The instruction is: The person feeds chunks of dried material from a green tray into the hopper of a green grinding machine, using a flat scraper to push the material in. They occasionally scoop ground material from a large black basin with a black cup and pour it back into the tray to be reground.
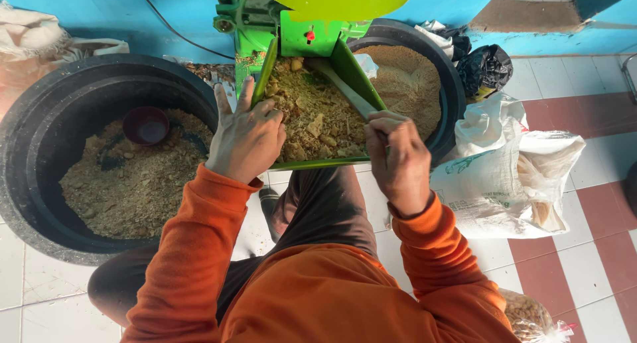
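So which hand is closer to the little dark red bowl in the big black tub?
Left. The left hand rests on the green tray's edge beside the bowl; the right hand is across the tray.

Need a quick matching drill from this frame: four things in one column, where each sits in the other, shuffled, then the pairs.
Things:
1. small maroon bowl
2. left hand
3. right hand
4. black plastic bag

Places:
A. by the blue wall, right of the machine
B. gripping the pale stick in the green tray
C. resting on the crumbly feed in the left black tub
D. on the left edge of the green tray, fingers in the coarse mix

Pairs: 1-C, 2-D, 3-B, 4-A
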